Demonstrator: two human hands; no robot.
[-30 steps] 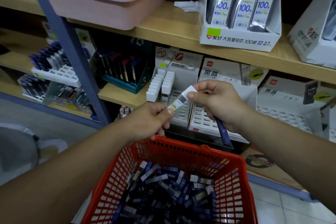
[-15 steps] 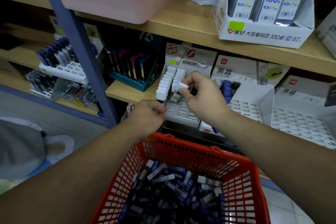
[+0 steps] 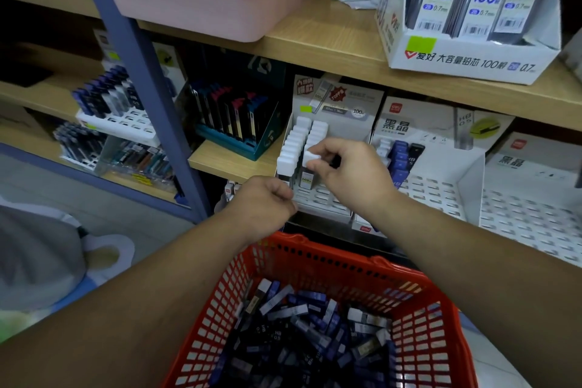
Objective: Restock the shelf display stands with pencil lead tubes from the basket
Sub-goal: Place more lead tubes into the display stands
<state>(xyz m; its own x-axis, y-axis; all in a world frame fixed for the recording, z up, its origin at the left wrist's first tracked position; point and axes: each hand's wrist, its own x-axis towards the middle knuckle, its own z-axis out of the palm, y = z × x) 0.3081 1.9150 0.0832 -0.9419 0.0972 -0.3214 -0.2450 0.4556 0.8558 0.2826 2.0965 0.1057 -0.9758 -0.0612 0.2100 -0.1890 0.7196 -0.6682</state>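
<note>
1. Near you, the red plastic mesh basket (image 3: 318, 263) holds loose tubes (image 3: 293, 309).
2. Beyond it stands the white slotted cardboard stand (image 3: 318, 198).
3. Your left hand (image 3: 264, 201) is curled, visibly empty; your right hand (image 3: 349, 167) pinches the white-capped lead tube (image 3: 309, 164) over its slot. Keep it upright and press straight down.

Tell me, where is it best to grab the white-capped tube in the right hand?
Probably by its white cap, pinched from above and the front. The tube stands upright in a slot of the stand, with other tubes close beside and behind, so only the top is free. The right hand pinches it there.
</note>
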